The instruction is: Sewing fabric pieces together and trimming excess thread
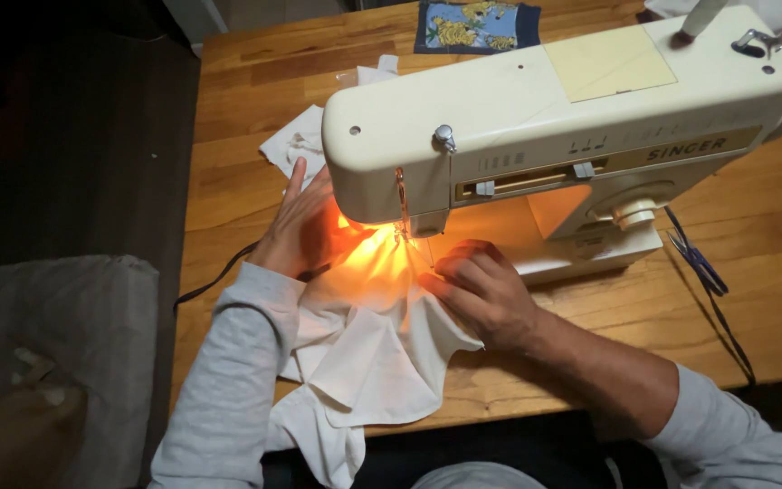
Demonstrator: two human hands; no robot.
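A cream sewing machine (572, 100) stands on a wooden table (246, 118), its lamp glowing orange over the needle area. White fabric (368, 362) lies under the machine head and spills over the table's near edge. My left hand (299, 225) rests flat on the fabric to the left of the needle, fingers apart. My right hand (481, 288) presses down on the fabric just right of the needle, fingers curled. The needle itself is partly hidden by the machine head.
A blue floral cloth patch (474, 25) lies at the table's far edge. More white cloth (296, 140) sits behind the machine's left end. Blue-handled scissors (697, 261) and a dark cord (726, 326) lie right of the machine. A grey cushion (65, 344) is at the left.
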